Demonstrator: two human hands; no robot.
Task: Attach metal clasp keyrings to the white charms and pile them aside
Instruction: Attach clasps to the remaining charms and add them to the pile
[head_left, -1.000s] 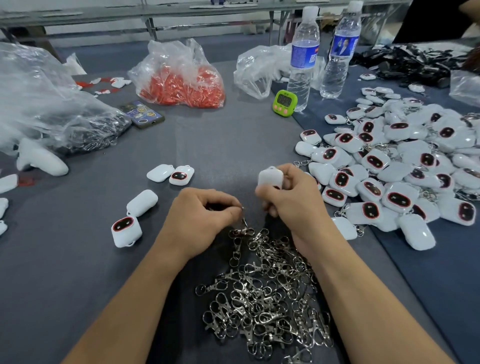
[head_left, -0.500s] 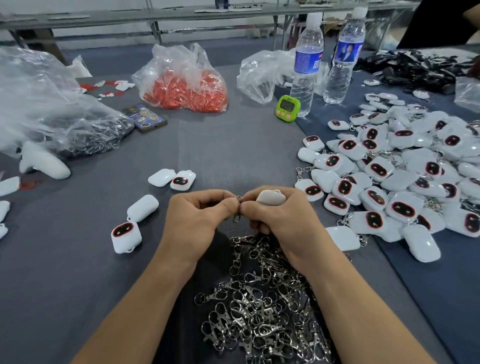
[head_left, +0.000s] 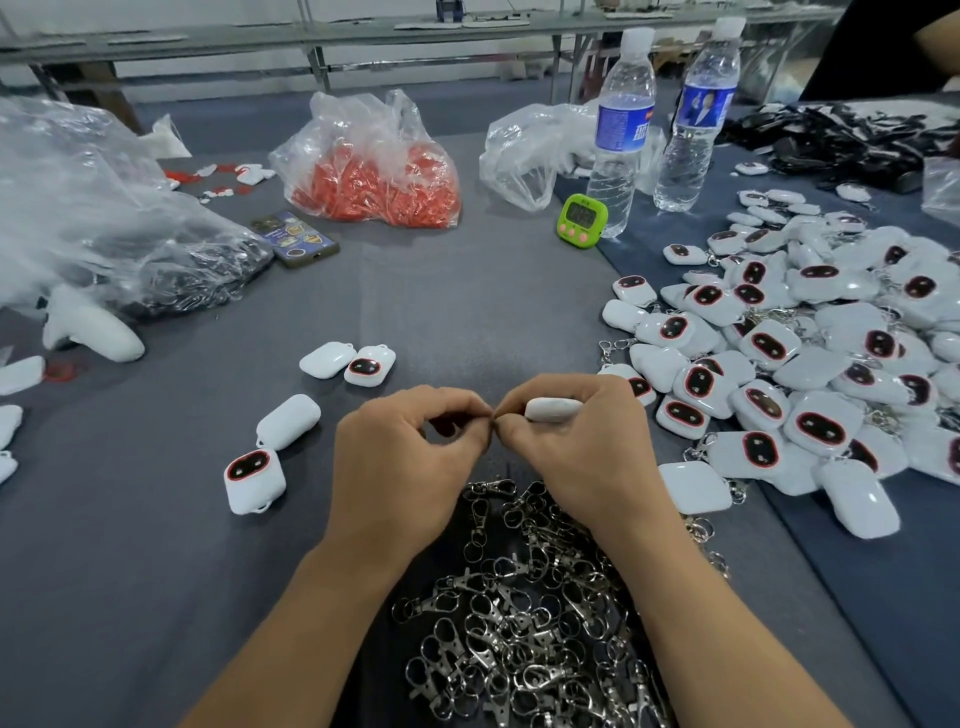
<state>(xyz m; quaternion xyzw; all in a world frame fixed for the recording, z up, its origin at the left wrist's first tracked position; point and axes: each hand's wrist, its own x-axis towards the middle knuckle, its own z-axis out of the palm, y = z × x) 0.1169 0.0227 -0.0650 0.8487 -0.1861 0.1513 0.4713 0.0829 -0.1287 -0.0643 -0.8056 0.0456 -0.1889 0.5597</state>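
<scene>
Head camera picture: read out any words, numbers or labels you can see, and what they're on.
No text is legible.
Green timer: display digits too small.
Water bottle beside the timer: blue label, white characters, blurred.
Other water bottle: blue label, print blurred.
Dark phone: printed pictures, wording unreadable.

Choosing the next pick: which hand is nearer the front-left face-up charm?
Left. The left hand sits just right of the face-up charm; the right hand is farther right, beyond the left.
</scene>
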